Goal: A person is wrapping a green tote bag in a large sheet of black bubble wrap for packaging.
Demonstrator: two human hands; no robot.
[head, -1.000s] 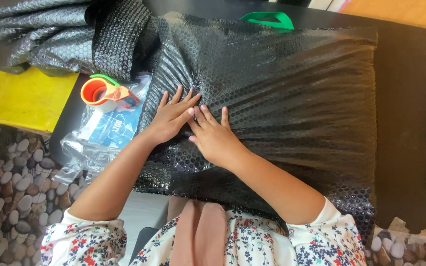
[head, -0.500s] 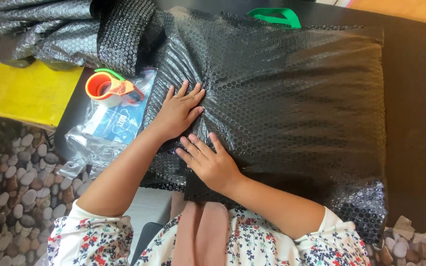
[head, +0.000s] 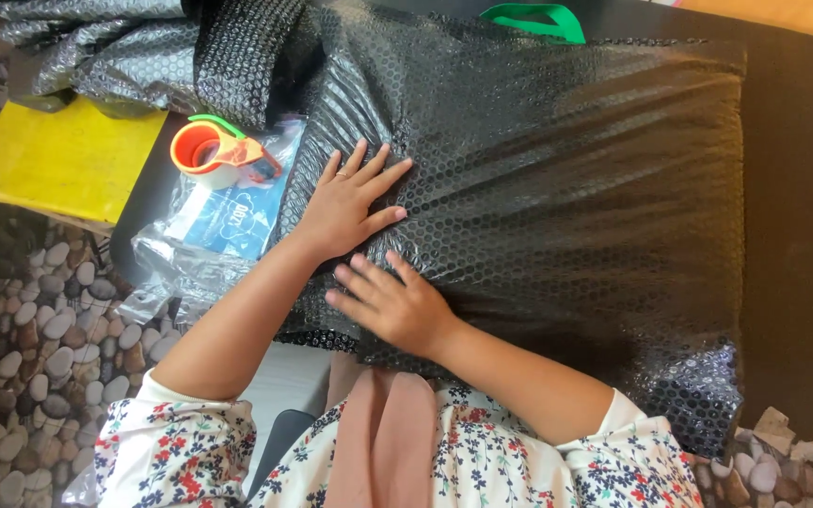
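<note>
My left hand (head: 345,202) lies flat with fingers spread on the black bubble-wrapped bundle (head: 557,216) covering the dark table (head: 802,188), while my right hand (head: 392,303), open, fingers loosely together, presses its near left edge beside the orange tape dispenser (head: 218,152).

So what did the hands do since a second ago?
The right hand slid down the black bubble-wrapped bundle toward its near edge, away from the left hand; earlier they lay side by side. The left hand stayed flat in about the same spot. Nothing was picked up or let go. The orange tape dispenser, the clear plastic packet and the yellow sheet lie as before.
</note>
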